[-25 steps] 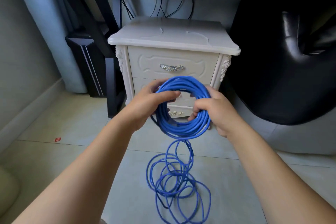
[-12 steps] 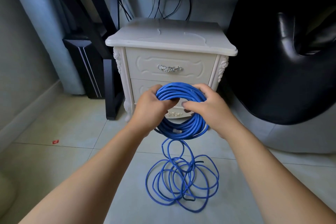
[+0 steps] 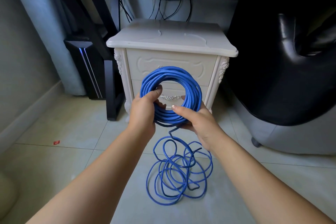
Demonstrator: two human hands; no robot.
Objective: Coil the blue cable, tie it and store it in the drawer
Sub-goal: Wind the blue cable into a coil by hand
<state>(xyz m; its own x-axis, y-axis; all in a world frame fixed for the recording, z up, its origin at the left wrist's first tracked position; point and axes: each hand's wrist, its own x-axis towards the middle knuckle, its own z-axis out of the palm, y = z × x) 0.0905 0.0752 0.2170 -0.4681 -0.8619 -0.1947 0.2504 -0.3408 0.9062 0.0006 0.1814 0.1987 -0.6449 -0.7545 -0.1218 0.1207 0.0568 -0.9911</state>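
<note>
A thick coil of blue cable [image 3: 190, 85] stands upright in front of the white nightstand [image 3: 171, 42]. My left hand [image 3: 143, 109] grips the coil's lower left side, fingers curled through the ring. At the coil's bottom right, my right hand [image 3: 198, 120] holds it with the thumb on top. The rest of the blue cable hangs from the coil into a loose pile of loops [image 3: 178, 172] on the floor tiles. Both drawers are closed; the lower drawer's silver handle [image 3: 170, 97] shows through the ring, while the coil's top hides most of the upper handle.
A black desk frame [image 3: 109, 82] and a dark computer tower [image 3: 85, 67] stand left of the nightstand. A black padded chair [image 3: 283, 71] fills the right side. Black wires hang behind the nightstand. A small red scrap [image 3: 56, 142] lies on the floor at left.
The coil has been turned upright and lifted slightly. My right hand slid from the coil's top right down to its bottom. The loose loops on the floor have shifted.
</note>
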